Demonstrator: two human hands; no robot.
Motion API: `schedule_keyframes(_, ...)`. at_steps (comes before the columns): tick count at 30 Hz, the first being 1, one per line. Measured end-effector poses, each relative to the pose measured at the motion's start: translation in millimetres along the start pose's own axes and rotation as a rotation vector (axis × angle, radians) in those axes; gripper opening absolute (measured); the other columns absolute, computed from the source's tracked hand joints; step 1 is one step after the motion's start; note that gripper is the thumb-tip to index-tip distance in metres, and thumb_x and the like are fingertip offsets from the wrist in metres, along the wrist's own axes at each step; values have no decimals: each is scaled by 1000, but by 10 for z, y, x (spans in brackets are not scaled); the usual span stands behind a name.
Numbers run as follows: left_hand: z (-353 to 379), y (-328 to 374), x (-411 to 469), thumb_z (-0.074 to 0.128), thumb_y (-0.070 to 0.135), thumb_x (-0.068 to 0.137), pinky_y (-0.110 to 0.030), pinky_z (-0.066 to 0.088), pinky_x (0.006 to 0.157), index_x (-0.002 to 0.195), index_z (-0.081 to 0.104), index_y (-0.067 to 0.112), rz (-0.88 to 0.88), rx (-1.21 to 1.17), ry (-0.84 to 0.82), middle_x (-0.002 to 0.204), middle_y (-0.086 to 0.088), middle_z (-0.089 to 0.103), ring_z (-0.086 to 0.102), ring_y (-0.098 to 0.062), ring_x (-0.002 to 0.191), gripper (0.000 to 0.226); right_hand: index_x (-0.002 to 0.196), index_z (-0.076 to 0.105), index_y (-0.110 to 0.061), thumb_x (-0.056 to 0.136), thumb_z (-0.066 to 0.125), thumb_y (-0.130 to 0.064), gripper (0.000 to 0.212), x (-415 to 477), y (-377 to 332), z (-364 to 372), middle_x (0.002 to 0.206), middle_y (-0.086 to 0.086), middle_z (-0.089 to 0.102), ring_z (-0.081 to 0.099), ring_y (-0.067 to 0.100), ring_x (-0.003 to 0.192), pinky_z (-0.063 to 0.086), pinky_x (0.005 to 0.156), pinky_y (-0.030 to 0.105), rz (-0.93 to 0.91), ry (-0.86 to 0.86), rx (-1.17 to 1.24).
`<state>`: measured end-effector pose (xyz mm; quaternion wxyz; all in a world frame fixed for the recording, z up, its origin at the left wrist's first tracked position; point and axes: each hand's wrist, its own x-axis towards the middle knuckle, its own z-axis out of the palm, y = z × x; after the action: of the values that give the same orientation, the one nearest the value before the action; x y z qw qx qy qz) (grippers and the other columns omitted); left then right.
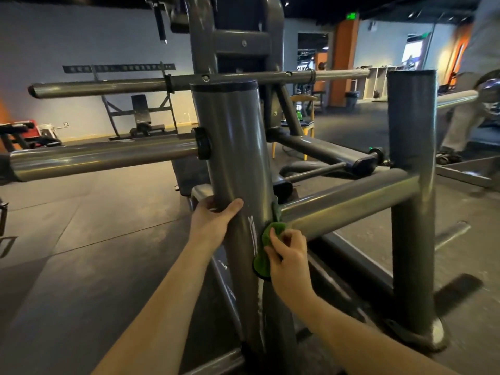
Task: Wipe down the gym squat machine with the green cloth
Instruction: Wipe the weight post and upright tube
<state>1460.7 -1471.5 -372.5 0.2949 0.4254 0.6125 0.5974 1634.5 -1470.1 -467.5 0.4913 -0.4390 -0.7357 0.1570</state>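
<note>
The grey squat machine fills the middle of the head view, with a thick upright post (235,147) in front of me. My left hand (213,220) grips that post from the left, thumb across its front. My right hand (289,255) holds the green cloth (266,251) bunched against the post's right side, just below where the horizontal crossbar (349,204) joins it. Part of the cloth wraps behind the post and is hidden. White marks show on the post between my two hands.
A second upright post (412,185) stands to the right, joined by the crossbar. Horizontal weight pegs (102,158) stick out to the left. A bench rack (140,115) stands by the far wall. A person (468,98) stands at the far right. Dark rubber floor lies to my left.
</note>
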Motion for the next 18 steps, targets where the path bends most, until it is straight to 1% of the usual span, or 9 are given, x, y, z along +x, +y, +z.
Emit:
schedule_keyframes(3, -23, 13, -14, 81, 43, 82, -11, 45, 61, 138, 52, 22, 1, -16, -23, 110, 14, 63, 60, 2, 87, 66, 124, 64, -18, 97, 63, -12, 28, 391, -240, -71, 113, -14, 42, 44, -10, 107, 44, 96, 10, 35, 68, 147)
schedule_keyframes(6, -24, 2, -15, 83, 42, 80, -15, 49, 67, 133, 54, 23, -1, -64, -23, 108, 14, 66, 65, -1, 92, 63, 122, 66, -13, 98, 64, -14, 25, 1062, -598, -205, 108, -9, 46, 46, -14, 96, 37, 84, -2, 69, 154, 276)
schedule_keyframes(8, -21, -6, -14, 84, 41, 80, -17, 53, 70, 129, 55, 25, -11, -85, -3, 106, 15, 67, 66, -2, 92, 60, 129, 65, -12, 99, 63, -16, 30, 1261, -627, -219, 108, -7, 47, 48, -11, 93, 37, 83, -3, 63, 176, 297)
schedule_keyframes(10, -6, -60, -15, 82, 41, 82, -19, 55, 76, 134, 54, 25, 12, -81, 5, 106, 17, 64, 64, 0, 93, 61, 132, 63, -14, 100, 62, -18, 33, 1165, -515, -164, 108, -7, 45, 47, -8, 95, 39, 86, 2, 7, 171, 276)
schedule_keyframes(12, -3, -134, -52, 79, 38, 86, -12, 51, 70, 140, 51, 27, 53, -58, 12, 110, 22, 61, 61, 4, 94, 62, 133, 62, -15, 98, 63, -15, 35, 846, -290, -44, 111, -8, 42, 45, 0, 99, 41, 92, 11, -85, 176, 155)
schedule_keyframes(14, -5, -256, -110, 77, 34, 89, -6, 47, 63, 143, 48, 31, 102, -27, 39, 118, 24, 57, 56, 9, 97, 62, 136, 60, -14, 94, 66, -9, 43, 411, -5, 80, 115, -4, 42, 44, 10, 106, 37, 98, 14, -171, 138, -9)
schedule_keyframes(16, 13, -421, -192, 76, 31, 90, -5, 48, 65, 146, 47, 33, 134, -5, 80, 133, 16, 56, 56, 6, 106, 63, 137, 60, -11, 90, 71, -4, 50, 32, 252, 157, 114, 0, 43, 43, 14, 108, 33, 102, 11, -180, 84, -75)
schedule_keyframes(17, 29, -525, -245, 76, 29, 90, -6, 50, 67, 144, 48, 36, 143, -2, 96, 137, 12, 55, 58, 2, 110, 61, 137, 60, -10, 88, 73, -2, 51, -75, 329, 164, 113, 0, 43, 43, 13, 106, 33, 102, 10, -167, 69, -73)
schedule_keyframes(18, 48, -630, -308, 76, 28, 89, -8, 52, 70, 139, 49, 40, 147, -8, 105, 138, 9, 54, 59, -2, 112, 58, 137, 60, -10, 88, 73, -2, 51, -93, 347, 156, 112, 0, 43, 43, 12, 105, 37, 101, 13, -154, 63, -51)
